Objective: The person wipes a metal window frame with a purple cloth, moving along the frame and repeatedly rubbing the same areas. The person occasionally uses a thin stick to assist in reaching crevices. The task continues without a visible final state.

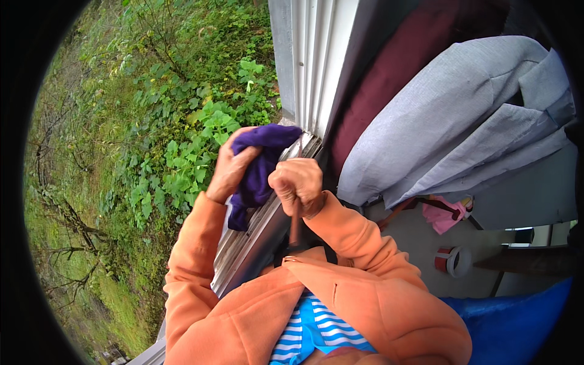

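Observation:
A dark purple cloth point(259, 178) is bunched in my left hand point(232, 166), its lower end hanging over the metal window track point(260, 228). My right hand point(299, 185) is closed in a fist around a tool with a slim brown handle point(295, 226). The handle's lower end points towards my chest. A thin tip of the tool extends above the fist, close to the track's corner by the white window frame point(315, 59). What kind of tool it is cannot be made out. The cloth lies just left of the tip.
Green plants point(200, 132) grow outside on the left. Grey fabric point(438, 118) and maroon fabric point(383, 82) bulge at my right. A white-and-red bucket point(458, 262) and a pink cloth point(440, 214) are lower down, over the grey floor point(424, 251). Blue material point(515, 315) lies at lower right.

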A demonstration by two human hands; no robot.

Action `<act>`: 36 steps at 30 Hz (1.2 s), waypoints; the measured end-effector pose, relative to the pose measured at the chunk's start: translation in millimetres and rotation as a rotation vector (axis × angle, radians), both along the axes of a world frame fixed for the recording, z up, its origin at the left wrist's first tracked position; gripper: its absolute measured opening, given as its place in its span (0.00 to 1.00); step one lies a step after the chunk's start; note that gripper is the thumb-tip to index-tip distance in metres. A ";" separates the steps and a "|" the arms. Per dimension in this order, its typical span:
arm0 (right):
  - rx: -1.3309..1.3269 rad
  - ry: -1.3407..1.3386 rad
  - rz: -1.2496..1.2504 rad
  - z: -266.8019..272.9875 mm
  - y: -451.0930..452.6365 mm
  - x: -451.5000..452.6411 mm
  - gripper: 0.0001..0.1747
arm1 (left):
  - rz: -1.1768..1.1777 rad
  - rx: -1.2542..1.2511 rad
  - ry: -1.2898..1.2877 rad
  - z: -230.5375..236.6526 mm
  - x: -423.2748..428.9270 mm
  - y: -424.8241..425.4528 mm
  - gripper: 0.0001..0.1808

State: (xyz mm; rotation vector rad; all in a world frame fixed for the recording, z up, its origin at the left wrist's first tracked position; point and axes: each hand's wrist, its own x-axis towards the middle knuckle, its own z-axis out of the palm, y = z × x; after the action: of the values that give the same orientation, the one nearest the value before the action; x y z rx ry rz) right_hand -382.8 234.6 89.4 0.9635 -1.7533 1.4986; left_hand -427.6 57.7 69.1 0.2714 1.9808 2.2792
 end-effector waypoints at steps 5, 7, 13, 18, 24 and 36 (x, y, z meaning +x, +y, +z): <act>0.078 0.071 -0.094 -27.7 7.8 7.7 0.20 | -0.076 -0.507 0.172 -36.5 -22.6 47.9 0.30; 0.101 0.031 -0.143 -38.3 11.0 3.9 0.20 | -0.064 -0.727 0.182 -46.7 -26.1 51.2 0.36; 0.124 0.068 -0.131 -66.1 17.8 -30.0 0.21 | -0.119 -0.619 0.247 -62.2 -33.3 41.7 0.39; 0.243 0.125 -0.049 -62.2 15.2 -56.7 0.18 | -0.160 -0.422 0.063 -70.0 -33.9 43.7 0.39; -0.116 -0.301 -0.048 -41.4 -15.0 -16.2 0.26 | -0.180 -0.695 0.181 -58.7 -11.6 11.2 0.29; -0.072 -0.302 -0.121 -41.9 -16.8 -18.7 0.27 | -0.141 -0.508 0.096 -67.3 -13.5 33.3 0.31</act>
State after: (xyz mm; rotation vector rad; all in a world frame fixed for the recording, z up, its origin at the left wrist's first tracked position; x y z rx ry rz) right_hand -401.5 217.8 47.4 0.6061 -1.9126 1.6828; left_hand -441.1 90.9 1.8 0.4541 2.4102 1.6349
